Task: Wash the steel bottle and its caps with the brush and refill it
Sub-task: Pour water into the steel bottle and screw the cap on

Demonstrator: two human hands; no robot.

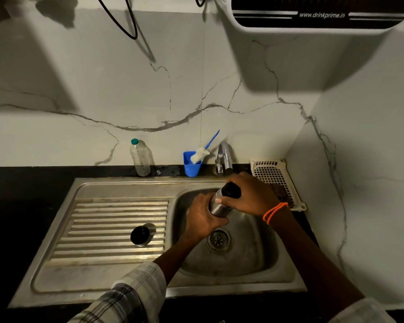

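In the head view, a clear plastic bottle [139,158] with a green lid is seen at the far edge of the counter, left of a blue cup [191,165] in which the brush [202,153] is stood tilted. A curved tap [224,157] is placed behind the sink [254,259], and a white basket [275,180] is leaned at the far right. One dark cap [140,235] is laid on the ribbed drainboard [103,229]. The steel bottle [219,203] is held tilted over the basin: its body is gripped by the left hand [204,219], and its black top cap [231,190] is clasped by the curled fingers of the right hand [250,194].
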